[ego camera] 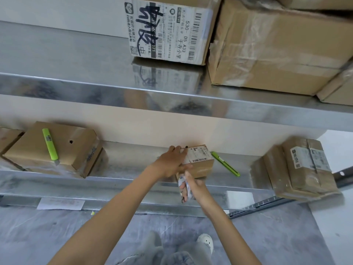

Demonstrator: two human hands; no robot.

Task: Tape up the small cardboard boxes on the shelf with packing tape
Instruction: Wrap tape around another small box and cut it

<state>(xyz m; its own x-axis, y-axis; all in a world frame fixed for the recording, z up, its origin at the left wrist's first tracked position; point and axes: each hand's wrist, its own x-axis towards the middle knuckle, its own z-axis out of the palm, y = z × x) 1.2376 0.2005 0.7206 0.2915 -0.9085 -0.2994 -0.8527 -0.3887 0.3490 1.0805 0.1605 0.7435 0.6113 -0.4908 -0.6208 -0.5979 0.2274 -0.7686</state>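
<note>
Head view: left grip (172, 162) presses flat, fingers straight, on small box (201, 165) near shelf (133, 163) front edge; right grip (193, 188) clutches tape roll (181, 181).

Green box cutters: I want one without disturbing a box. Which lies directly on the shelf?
The cutter right of the small labelled box; the other cutter rests atop the left cardboard box.

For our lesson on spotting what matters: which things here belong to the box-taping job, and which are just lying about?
In the job: small labelled box; left hand resting on it; right hand gripping what looks like packing tape (blurred).
Lying about: green utility knife beside that box; second green knife on the left-hand box; big labelled carton above.
</note>
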